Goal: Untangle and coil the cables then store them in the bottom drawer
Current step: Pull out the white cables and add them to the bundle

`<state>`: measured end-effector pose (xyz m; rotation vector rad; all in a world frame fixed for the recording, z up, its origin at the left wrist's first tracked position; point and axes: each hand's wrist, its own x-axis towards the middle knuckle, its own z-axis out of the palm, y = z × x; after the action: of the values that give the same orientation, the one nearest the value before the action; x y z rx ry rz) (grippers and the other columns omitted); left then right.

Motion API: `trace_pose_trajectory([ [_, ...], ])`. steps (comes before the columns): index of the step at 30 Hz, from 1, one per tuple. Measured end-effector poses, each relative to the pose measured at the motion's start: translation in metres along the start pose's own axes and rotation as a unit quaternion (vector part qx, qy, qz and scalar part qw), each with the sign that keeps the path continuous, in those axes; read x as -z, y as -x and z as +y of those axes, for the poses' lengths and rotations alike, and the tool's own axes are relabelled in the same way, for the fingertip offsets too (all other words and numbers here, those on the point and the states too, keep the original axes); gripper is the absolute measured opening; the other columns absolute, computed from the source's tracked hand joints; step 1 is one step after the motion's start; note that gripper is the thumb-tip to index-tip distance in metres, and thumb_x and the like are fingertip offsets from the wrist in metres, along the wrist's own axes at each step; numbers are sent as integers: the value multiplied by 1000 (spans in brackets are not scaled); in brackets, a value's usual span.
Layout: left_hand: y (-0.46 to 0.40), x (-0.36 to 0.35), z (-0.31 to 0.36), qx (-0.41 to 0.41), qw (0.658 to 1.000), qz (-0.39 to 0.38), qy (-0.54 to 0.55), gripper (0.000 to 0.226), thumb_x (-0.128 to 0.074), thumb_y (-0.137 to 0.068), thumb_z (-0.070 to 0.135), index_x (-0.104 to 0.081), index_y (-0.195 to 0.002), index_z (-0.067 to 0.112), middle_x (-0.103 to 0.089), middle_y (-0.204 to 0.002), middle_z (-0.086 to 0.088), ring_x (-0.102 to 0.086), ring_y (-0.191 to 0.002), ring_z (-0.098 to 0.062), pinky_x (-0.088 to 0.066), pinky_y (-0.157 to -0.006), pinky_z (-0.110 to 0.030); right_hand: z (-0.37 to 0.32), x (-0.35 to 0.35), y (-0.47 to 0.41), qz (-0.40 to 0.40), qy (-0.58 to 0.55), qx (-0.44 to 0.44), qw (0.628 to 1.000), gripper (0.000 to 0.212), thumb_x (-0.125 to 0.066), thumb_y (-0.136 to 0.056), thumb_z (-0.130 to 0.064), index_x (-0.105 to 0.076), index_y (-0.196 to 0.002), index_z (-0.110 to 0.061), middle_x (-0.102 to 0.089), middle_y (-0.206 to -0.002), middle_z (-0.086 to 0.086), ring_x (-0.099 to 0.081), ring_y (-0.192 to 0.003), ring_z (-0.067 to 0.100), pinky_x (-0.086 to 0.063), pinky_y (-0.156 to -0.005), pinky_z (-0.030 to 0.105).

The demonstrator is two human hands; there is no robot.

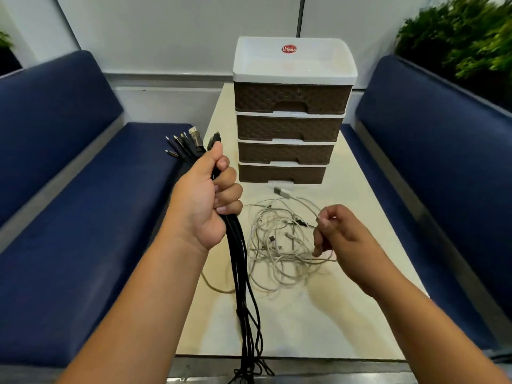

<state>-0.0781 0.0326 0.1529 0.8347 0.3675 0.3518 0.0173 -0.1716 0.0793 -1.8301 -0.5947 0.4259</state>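
My left hand [206,199] is raised over the table's left side, fist shut on a bundle of black cables [243,286]. Their plugs fan out above the fist and the strands hang down past the table's front edge. A tangle of white cables [277,245] lies on the cream table [304,322]. My right hand [336,234] pinches one white strand at the tangle's right side. Behind stands a drawer unit with brown fronts; its bottom drawer [281,173] is closed.
The drawer unit has a white tray top [293,58] and stands at the table's far end. Blue padded benches flank the table on the left [83,203] and right [443,162]. Green plants [465,31] sit behind the right bench.
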Motion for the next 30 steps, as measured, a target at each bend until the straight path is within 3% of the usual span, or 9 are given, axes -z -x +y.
trace_pose_trajectory([
  [5, -13, -16, -8, -18, 998, -5, -58, 32, -53, -93, 46, -64, -85, 17, -18, -51, 8, -12, -39, -5, -9, -38, -19, -60, -18, -11, 76, -159, 35, 984, 12, -49, -100, -16, -59, -95, -11, -59, -73, -1, -56, -68, 13, -49, -63, 24],
  [11, -17, -23, -15, -46, 994, -20, -100, 64, -67, -67, 64, -70, -106, 13, -19, -56, 5, -12, -46, -8, -12, -40, -21, -81, -49, -12, 129, -172, 98, 972, 9, -57, -96, -17, -63, -91, -12, -56, -74, -1, -49, -69, 14, -45, -64, 28],
  [13, -20, -24, -19, -59, 992, -19, -108, 63, -70, -63, 62, -72, -103, 13, -20, -55, 5, -13, -46, -9, -13, -41, -21, -82, -56, -14, 133, -146, 105, 975, 9, -59, -96, -20, -65, -90, -17, -60, -76, -4, -52, -71, 13, -47, -67, 31],
  [16, -24, -24, -26, -73, 988, -9, -135, 44, -71, -68, 56, -75, -85, 16, -27, -55, 0, -23, -47, -11, -18, -43, -22, -81, -63, -16, 129, -131, 119, 976, 9, -59, -96, -18, -65, -89, -17, -61, -72, -12, -53, -67, 6, -45, -66, 27],
  [19, -29, -25, -28, -62, 983, 31, -168, 46, -59, -88, 53, -59, -60, 17, -36, -52, -3, -36, -47, -16, -27, -45, -22, -76, -68, -18, 110, -154, 127, 974, 6, -60, -95, -14, -64, -91, -11, -64, -69, -12, -56, -59, 1, -44, -60, 18],
  [21, -32, -25, -25, -58, 985, 57, -150, 48, -52, -94, 51, -49, -61, 17, -33, -49, 3, -29, -41, -10, -27, -41, -20, -64, -71, -18, 67, -161, 125, 977, 5, -62, -94, -16, -62, -91, -12, -63, -68, -9, -55, -58, 0, -43, -56, 18],
  [25, -42, -16, -13, -81, 995, 26, -48, 46, -44, -99, 47, -45, -61, 20, -31, -52, 5, -20, -38, -8, -15, -38, -22, 4, -69, -17, 21, 40, 104, 994, 32, -52, -91, -48, -53, -80, -19, -53, -67, 1, -50, -63, 17, -46, -62, 45],
  [30, -49, -3, 9, -88, 996, -16, 20, 47, -38, -100, 47, -35, -62, 21, -42, -64, 6, -20, -40, -7, -16, -43, -21, 81, -52, -17, 26, 209, 102, 972, 21, -46, -94, -52, -57, -88, -35, -55, -89, -16, -53, -87, 4, -43, -74, 24],
])
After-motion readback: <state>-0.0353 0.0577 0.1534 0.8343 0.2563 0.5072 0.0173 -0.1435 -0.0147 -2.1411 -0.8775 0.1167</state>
